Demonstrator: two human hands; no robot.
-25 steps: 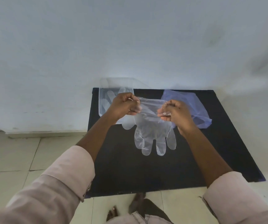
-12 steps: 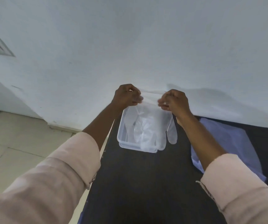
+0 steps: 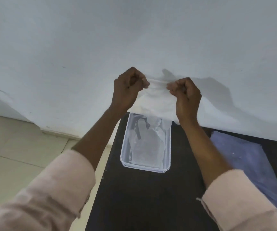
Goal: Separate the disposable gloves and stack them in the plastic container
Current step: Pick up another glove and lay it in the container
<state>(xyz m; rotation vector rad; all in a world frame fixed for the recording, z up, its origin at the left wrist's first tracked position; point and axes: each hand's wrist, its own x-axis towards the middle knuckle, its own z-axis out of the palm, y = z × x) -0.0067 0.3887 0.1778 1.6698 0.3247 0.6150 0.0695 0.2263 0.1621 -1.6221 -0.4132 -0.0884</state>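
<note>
A clear disposable glove (image 3: 156, 102) hangs cuff-up between my two hands, above the far end of the container. My left hand (image 3: 127, 90) pinches the cuff's left corner and my right hand (image 3: 185, 95) pinches the right corner. The glove's fingers dangle down to the container's far rim. The clear plastic container (image 3: 145, 168) sits on the black table (image 3: 142, 197) near its left edge, with other clear gloves (image 3: 147, 144) lying flat inside it.
A blue-violet plastic bag (image 3: 244, 160) lies on the table to the right of the container. A white wall (image 3: 134, 39) rises right behind the table. Tiled floor (image 3: 17, 155) lies to the left, beyond the table edge.
Both hands have carried the glove from above the table's middle to above the container and raised it toward the wall. The view has swung left and closer.
</note>
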